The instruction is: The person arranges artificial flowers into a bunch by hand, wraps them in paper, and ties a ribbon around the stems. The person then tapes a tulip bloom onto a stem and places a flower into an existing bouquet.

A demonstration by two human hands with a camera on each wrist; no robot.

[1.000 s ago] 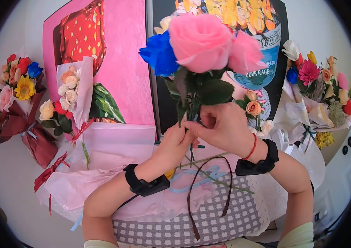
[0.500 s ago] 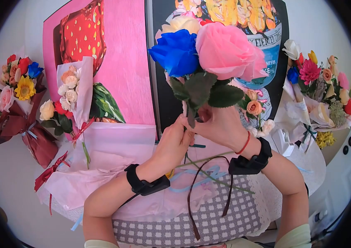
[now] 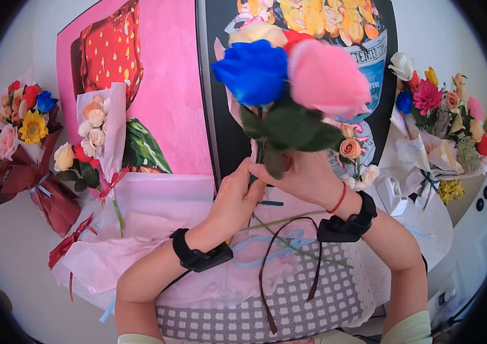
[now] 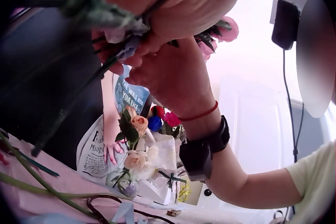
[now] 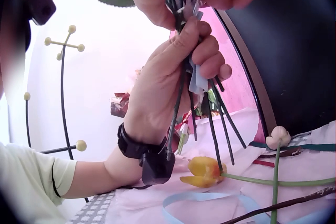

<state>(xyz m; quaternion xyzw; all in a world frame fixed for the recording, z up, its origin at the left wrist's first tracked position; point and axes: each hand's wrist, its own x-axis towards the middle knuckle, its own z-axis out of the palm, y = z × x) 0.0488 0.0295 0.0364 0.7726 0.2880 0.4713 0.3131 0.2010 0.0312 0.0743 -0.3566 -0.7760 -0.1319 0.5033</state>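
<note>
A bunch of artificial flowers is held upright before the paintings, with a blue rose [image 3: 252, 71], a large pink rose [image 3: 329, 77], a cream bloom [image 3: 258, 34] and a bit of red behind. Dark green leaves [image 3: 295, 123] hang beneath the blooms. My left hand [image 3: 235, 192] grips the stems [image 5: 212, 124], whose thin dark ends spread out below the fist in the right wrist view. A pale blue strip [image 5: 198, 79] lies along the stems at its fingers. Just above, my right hand [image 3: 309, 178] curls its fingers round the stems, close under the leaves.
On the table lie pink wrapping paper [image 3: 157, 198], loose green stems, a light blue ribbon [image 5: 181, 200], a brown cord [image 3: 263, 269] and a yellow flower [image 5: 205, 171]. Wrapped bouquets stand at left [image 3: 40, 189] and right [image 3: 427, 132]. A checkered cloth [image 3: 226, 321] covers the near edge.
The flower heads have turned and shifted right, bringing the blue rose and the cream bloom more into sight. My right hand has come lower, closer to the left, which stays on the stems.
</note>
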